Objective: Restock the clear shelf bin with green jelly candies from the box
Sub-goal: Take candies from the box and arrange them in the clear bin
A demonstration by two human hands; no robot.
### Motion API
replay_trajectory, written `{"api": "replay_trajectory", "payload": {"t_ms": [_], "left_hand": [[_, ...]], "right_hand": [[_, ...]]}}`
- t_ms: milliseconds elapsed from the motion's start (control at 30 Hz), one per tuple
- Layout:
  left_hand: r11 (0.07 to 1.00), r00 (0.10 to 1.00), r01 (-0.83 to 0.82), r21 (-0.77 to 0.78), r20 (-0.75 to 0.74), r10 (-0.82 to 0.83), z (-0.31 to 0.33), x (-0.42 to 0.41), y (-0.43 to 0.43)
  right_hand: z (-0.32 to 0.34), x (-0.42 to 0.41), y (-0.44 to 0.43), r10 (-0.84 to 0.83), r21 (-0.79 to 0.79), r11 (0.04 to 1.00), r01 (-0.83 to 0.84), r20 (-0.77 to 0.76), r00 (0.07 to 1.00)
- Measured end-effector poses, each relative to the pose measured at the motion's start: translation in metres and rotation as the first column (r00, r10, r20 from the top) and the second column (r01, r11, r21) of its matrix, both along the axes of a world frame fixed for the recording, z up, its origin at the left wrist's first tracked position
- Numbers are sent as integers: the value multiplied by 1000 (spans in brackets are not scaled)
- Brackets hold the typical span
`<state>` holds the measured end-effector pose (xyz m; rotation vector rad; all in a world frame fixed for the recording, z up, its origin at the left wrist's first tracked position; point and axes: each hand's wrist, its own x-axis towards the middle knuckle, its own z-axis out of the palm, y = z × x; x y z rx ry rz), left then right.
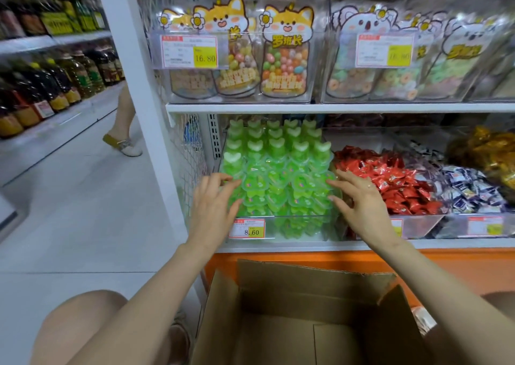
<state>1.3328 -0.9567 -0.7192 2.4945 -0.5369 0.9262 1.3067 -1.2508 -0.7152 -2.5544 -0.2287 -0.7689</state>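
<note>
Both hands at the clear bin [292, 226], bottom shelf, left end of the rack. Left hand [213, 203] is on the left flank of the green jelly candies [278, 169] and right hand [362, 200] on the right flank. Fingers on both are spread and only slightly bent, with the tips touching the outer cups. Neither hand grips anything, it's side contact only

Candies are in the bin in neat rows: heart-shaped cups, lids facing forward in the front rows, stacked above the bin's front wall and sloping up toward the back. The price tag [247, 228] reading 8.60 is clipped on the front wall, lower left

Box [306, 275] sits on the floor right below, flaps open. The visible inside is bare cardboard, no candies seen; the near corner is out of frame, so can't confirm fully empty

My read: transfer is basically done and this is the squaring-up step. Hands bracket the pile from both sides, likely because the stack overtops the wall and loose cups could slide off sideways. Symmetric pressure keeps the rows aligned without toppling them

Risk: too hard a push on one side and the top cups spill toward the red wrapped candies [390, 180] in the neighbouring bin

Next: light squeeze, check front row, then let go
</note>
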Motion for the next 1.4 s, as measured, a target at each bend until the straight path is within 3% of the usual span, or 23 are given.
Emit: {"api": "replay_trajectory", "payload": {"t_ms": [100, 300, 767, 1067, 1400], "left_hand": [[995, 995, 63, 74, 69, -68, 3, 3, -13], [983, 994, 91, 159, 39, -99, -1, 11, -32], [985, 985, 172, -12, 10, -172, -2, 23, -33], [987, 988, 153, 52, 13, -154, -5, 21, -32], [968, 968, 238, 84, 66, -244, 9, 9, -60]], "right_hand": [[-3, 4, -1, -28, -37, 999, 29, 46, 999], [-2, 10, 1, -78, -140, 985, 103, 170, 982], [-7, 15, 8, -103, -195, 963, 186, 371, 923], [-8, 18, 7, -120, -195, 962, 189, 321, 939], [-3, 9, 3, -118, -72, 988, 137, 231, 966]]}}
